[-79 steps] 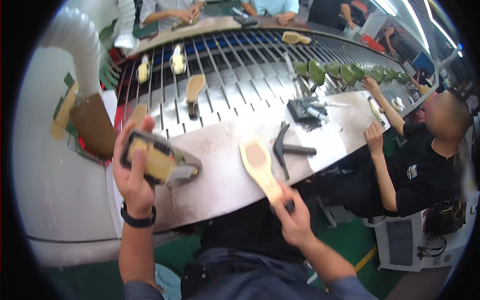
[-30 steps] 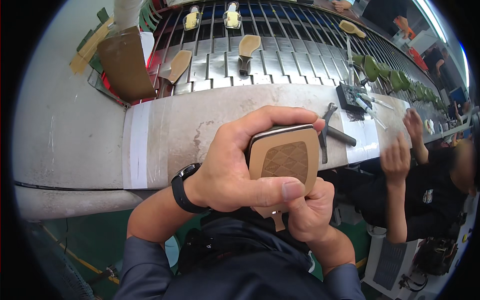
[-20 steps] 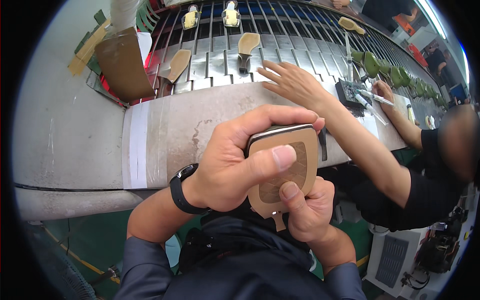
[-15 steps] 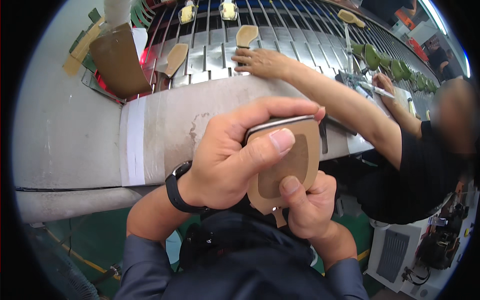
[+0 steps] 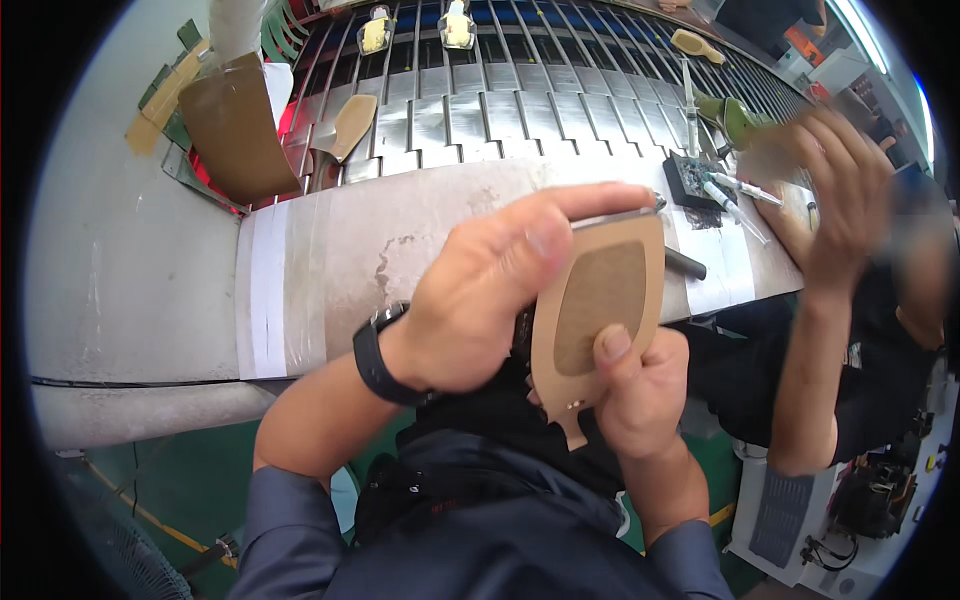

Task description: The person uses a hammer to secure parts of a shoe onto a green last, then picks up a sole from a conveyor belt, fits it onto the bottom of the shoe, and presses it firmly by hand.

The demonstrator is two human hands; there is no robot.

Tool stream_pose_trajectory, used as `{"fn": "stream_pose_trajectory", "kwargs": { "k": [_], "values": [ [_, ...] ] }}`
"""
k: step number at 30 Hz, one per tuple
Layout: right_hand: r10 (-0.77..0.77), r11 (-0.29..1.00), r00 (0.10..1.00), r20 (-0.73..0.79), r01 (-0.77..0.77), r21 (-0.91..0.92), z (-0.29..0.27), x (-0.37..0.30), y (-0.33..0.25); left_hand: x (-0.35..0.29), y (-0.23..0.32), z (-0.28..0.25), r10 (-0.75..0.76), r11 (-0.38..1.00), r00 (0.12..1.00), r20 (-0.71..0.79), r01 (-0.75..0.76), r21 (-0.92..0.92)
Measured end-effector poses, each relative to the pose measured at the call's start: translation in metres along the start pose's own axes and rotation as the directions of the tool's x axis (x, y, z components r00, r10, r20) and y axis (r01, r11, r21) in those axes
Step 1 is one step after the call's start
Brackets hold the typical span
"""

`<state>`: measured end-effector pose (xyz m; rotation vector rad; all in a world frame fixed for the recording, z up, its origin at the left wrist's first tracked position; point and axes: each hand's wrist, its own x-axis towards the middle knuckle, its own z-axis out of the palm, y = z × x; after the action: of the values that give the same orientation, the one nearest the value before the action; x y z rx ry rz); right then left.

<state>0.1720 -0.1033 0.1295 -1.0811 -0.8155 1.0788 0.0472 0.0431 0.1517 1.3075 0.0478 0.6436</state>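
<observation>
A flat tan panel [image 5: 645, 300] with a rounded outline, a darker inset face and a small tab at its lower end is tilted up in front of me. My right hand [image 5: 640, 390] grips its lower right side, thumb on the face and fingers behind. Along the panel's far edge lie the stretched fingers of my left hand [image 5: 480, 285], which wears a black watch [image 5: 375, 355]. The left thumb is beside the panel's upper left corner, off the face. The panel's underside is hidden.
Beyond the pale bench edge [image 5: 330, 270] runs a slatted metal conveyor [image 5: 430, 110] carrying a tan piece [image 5: 353, 125]. Syringes [image 5: 740, 190] stand by a black block [image 5: 690, 182]. A co-worker's raised, blurred hand [image 5: 845, 180] is on the right, near green parts [image 5: 735, 120].
The panel has turned and shifted right; my left thumb has come off its face. The co-worker's arm has drawn back from the conveyor, and the tan piece by that hand has left its spot.
</observation>
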Motion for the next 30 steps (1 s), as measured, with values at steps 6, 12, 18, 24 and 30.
{"fn": "stream_pose_trajectory", "kwargs": {
  "k": [6, 12, 18, 24, 30],
  "values": [
    [0.027, 0.996, 0.999, 0.028, -0.029, 0.085, -0.018, 0.023, -0.005, 0.029, -0.022, -0.029, 0.057, 0.997, 0.991, 0.12, -0.062, 0.038],
    [-0.027, 1.0, 1.0, -0.003, 0.027, 0.011, -0.018, 0.031, -0.006, 0.035, -0.03, -0.029, 0.123, 0.992, 0.99, 0.064, -0.124, 0.012],
    [-0.055, 0.998, 0.997, -0.062, 0.052, -0.046, -0.015, 0.031, -0.008, 0.029, -0.027, -0.037, 0.152, 0.968, 0.979, 0.139, -0.176, 0.178],
    [-0.105, 0.985, 0.991, -0.08, 0.093, -0.143, -0.004, 0.02, 0.0, 0.007, -0.013, -0.035, 0.138, 0.988, 0.989, 0.045, -0.141, 0.07],
    [-0.418, 0.77, 0.906, 0.06, 0.389, -0.505, -0.004, -0.005, 0.02, -0.037, -0.003, -0.012, 0.203, 0.968, 0.971, -0.125, -0.179, 0.176]
  ]
}}
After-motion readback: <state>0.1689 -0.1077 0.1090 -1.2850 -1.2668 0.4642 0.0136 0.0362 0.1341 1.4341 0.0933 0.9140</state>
